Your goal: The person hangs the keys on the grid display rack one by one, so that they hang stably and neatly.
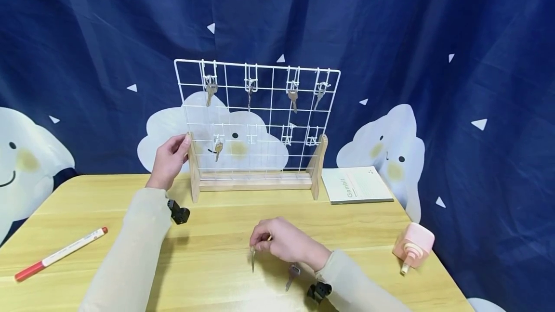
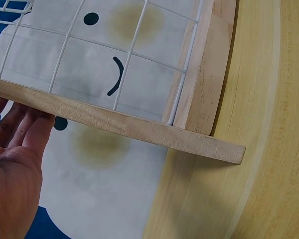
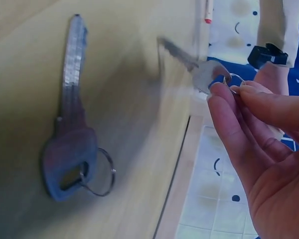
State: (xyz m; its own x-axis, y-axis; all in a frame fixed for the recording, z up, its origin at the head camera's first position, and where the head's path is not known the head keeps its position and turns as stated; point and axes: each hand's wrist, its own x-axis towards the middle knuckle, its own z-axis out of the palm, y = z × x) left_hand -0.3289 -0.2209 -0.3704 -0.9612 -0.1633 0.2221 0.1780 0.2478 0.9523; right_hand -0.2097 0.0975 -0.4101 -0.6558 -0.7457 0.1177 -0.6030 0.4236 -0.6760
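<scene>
Nearest, lower centre of the head view: right hand (image 1: 284,244), fingers (image 3: 229,114) pinched on the ring of a small metal key (image 1: 253,257) that hangs blade-down just above the worktop (image 1: 217,264). Judged light, rigid, slick on its flat faces; best taken at the bow or its ring, as now. Just beside it, lower right of the hand, a second key (image 1: 292,274) lies flat on the worktop; the right wrist view alone shows its ring and dark bow, and shows the held key blurred. Left edge: a red-capped marker (image 1: 60,253). Right edge: a pink dispenser (image 1: 414,247), and farther back a pale booklet (image 1: 356,185). Mid-frame: left hand (image 1: 170,160), fingers fairly straight, resting against the left wooden post of the wire rack (image 1: 256,124), gripping nothing firmly that can be seen; the left wrist view shows the open palm below the rack's base bar, which the head view does not. Five keys hang on the rack's hooks. Farthest: a dark blue cloud-print curtain (image 1: 477,61).
</scene>
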